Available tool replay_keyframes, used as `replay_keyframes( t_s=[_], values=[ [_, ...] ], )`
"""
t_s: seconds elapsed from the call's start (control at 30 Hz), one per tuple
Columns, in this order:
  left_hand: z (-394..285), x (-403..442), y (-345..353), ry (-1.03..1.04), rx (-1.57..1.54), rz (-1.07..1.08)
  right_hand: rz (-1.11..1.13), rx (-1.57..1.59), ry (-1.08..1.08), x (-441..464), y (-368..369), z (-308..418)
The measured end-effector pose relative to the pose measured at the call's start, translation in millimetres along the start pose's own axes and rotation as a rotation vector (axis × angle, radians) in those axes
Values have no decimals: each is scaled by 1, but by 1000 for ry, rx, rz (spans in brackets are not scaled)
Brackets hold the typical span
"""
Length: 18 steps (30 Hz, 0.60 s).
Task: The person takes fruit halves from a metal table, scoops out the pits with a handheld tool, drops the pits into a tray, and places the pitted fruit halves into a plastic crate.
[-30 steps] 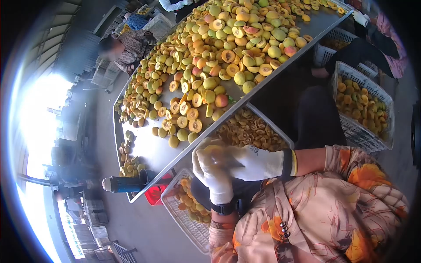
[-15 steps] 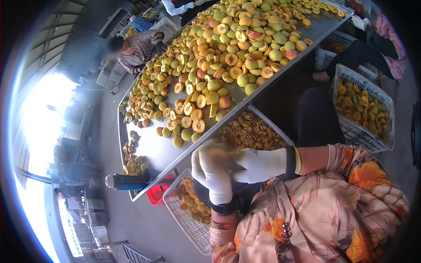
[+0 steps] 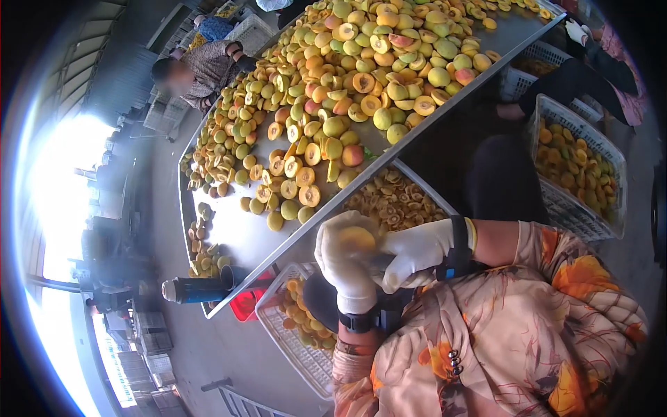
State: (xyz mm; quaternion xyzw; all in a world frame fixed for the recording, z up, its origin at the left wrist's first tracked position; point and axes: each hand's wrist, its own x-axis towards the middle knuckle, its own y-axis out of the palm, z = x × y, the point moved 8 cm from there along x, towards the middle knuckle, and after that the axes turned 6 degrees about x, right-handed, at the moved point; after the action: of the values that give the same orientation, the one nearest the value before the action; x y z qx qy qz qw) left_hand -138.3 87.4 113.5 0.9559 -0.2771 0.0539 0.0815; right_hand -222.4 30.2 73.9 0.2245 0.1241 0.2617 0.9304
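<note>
My left hand [image 3: 342,260], in a white glove, is wrapped round a yellow fruit half [image 3: 356,240], which is blurred. Beside it on the right, my right hand [image 3: 417,251], also gloved, is closed on something dark and thin that I cannot make out. Both hands are close together over my lap, just off the near edge of a metal table [image 3: 236,240]. Halved and whole fruits [image 3: 333,126] are heaped on that table. Below its edge, behind my hands, a crate [image 3: 438,199] holds pits and scraps.
A white crate of fruit halves [image 3: 303,361] stands at lower left, another [image 3: 582,212] at right. A blue flask [image 3: 191,290] lies by the table's corner, near a red container [image 3: 244,306]. One person [image 3: 201,69] works across the table; another's gloved hand [image 3: 577,32] shows at upper right.
My right hand has tilted and drawn slightly apart from my left hand, so the fruit half shows more clearly. The person across the table has stretched an arm toward the heap.
</note>
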Motion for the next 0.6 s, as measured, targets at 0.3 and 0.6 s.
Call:
replay_keyframes(
  t_s=[0.3, 0.6],
  values=[
    [20, -3, -97, -102, 34, -266, -216, -572, -47, 8, -45, -17],
    [37, -12, -73, -127, 372, -127, -451, -1352, -102, 29, -34, 16]
  ],
)
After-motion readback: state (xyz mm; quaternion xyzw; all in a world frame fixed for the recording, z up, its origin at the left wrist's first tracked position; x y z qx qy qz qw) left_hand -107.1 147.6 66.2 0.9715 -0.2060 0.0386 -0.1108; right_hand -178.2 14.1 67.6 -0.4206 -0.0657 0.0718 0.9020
